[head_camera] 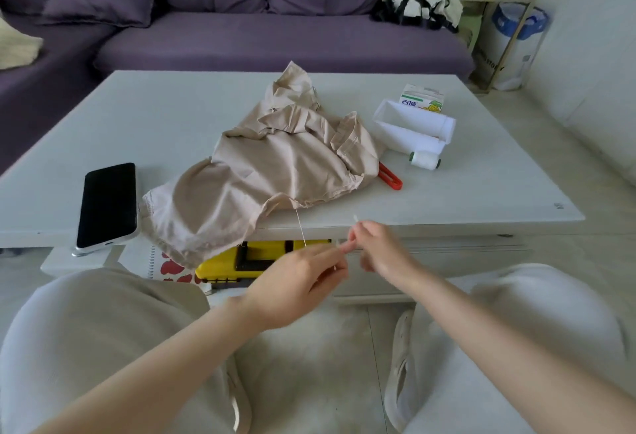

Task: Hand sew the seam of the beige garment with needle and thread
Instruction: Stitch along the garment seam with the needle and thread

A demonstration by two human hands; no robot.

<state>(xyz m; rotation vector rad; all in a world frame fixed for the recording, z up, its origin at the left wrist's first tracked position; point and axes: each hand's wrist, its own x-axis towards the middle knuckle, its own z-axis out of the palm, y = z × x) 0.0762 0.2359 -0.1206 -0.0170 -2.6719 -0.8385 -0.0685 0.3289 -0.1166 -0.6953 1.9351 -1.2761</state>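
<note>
The beige garment (pixel 275 172) lies crumpled on the white table (pixel 172 117), its near hem hanging over the front edge. A white thread (pixel 300 227) runs from the garment's seam down to my left hand (pixel 303 275), which pinches it below the table edge. My right hand (pixel 375 247) is just to the right, fingers curled, pinching a short pale piece that sticks up above them, probably the thread's end or the needle. The needle itself is too small to make out. A white thread spool (pixel 425 160) lies on the table at the right.
A black phone (pixel 107 204) lies at the table's left front edge. A red-handled tool (pixel 390 177) pokes from under the garment. A white tray (pixel 413 129) and small carton (pixel 422 99) stand at the right. A yellow box (pixel 241 261) sits under the table. A purple sofa (pixel 241 30) stands beyond.
</note>
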